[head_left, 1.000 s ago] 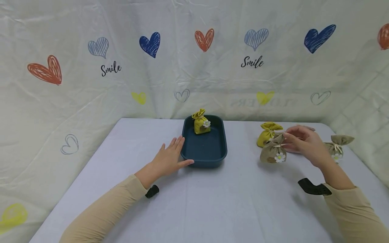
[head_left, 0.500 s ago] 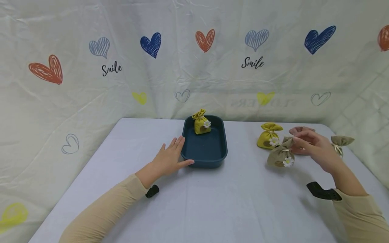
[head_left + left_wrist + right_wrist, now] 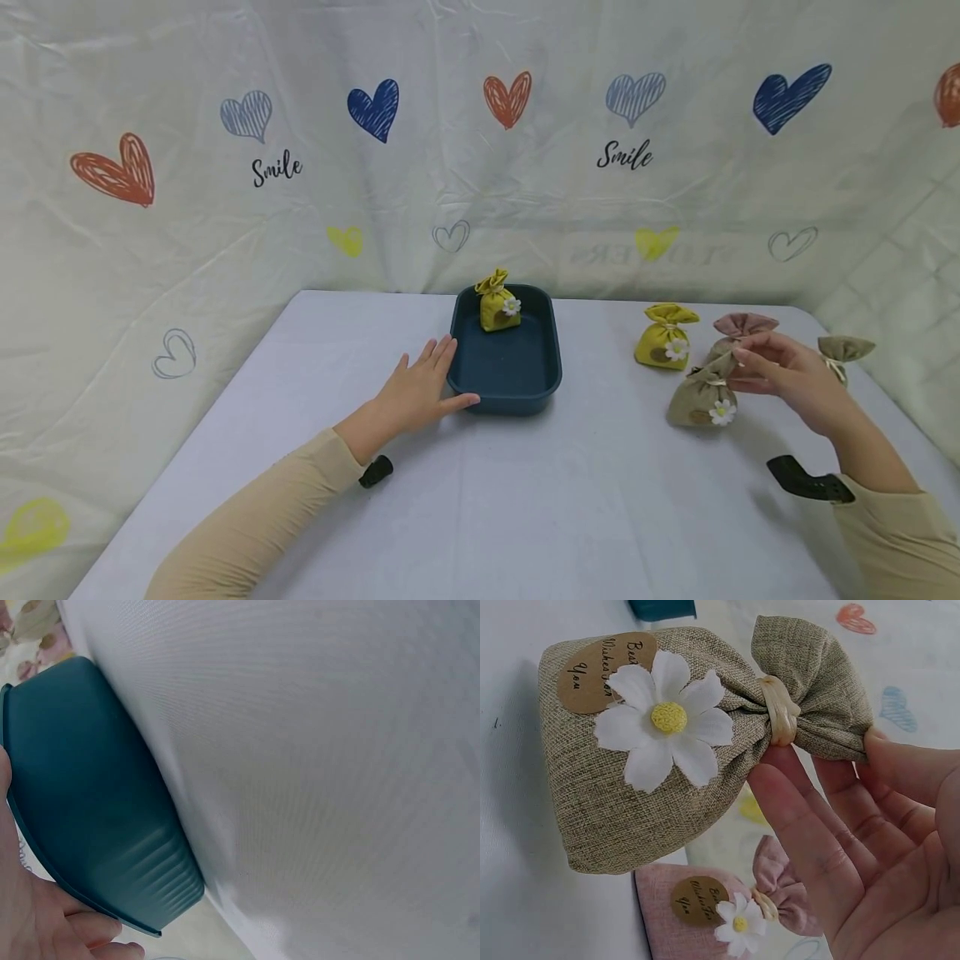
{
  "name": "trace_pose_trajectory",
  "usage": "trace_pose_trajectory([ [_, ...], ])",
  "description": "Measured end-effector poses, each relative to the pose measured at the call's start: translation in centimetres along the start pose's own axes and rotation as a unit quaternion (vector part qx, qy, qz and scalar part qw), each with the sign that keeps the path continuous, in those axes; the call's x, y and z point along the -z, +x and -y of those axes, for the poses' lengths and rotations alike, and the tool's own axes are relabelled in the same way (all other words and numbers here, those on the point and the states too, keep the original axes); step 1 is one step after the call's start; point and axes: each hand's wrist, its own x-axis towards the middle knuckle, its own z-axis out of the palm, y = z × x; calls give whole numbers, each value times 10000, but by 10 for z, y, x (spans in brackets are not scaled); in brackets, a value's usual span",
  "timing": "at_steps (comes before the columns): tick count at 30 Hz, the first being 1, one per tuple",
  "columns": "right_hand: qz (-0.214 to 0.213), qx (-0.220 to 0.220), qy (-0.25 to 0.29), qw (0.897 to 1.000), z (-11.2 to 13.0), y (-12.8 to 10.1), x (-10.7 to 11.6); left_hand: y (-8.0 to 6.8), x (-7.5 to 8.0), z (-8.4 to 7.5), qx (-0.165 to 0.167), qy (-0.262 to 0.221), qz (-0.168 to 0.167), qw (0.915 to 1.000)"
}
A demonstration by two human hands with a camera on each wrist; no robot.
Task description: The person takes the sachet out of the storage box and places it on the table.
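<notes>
Heart-printed cloth hung behind the white counter point(image 3: 525, 500). Lying flat and relaxed, the left hand point(image 3: 416, 392) touched the blue tray's point(image 3: 551, 375) near corner, likely steadying it (one yellow pouch point(image 3: 498, 305) stood inside). The right hand point(image 3: 787, 379) pinched the beige pouch point(image 3: 652, 750) by its gathered neck, keeping its body hanging free beside the pink pouch point(image 3: 705, 907).

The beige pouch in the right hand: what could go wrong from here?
1. The right hand pinches the beige pouch only by its gathered top, so it may slip and fall.
2. The pink pouch and yellow pouch stand close by; the carried one might knock them over.
3. The left hand only rests against the blue tray, which might slide.
</notes>
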Motion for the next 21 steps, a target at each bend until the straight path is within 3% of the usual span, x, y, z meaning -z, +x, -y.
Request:
trace_pose_trajectory([
  [13,-9,-436,577,9974,-17,6,11,0,0,1,5,41,-22,10000],
  [21,34,-452,846,9954,-20,3,16,0,0,1,18,-5,7,10000],
])
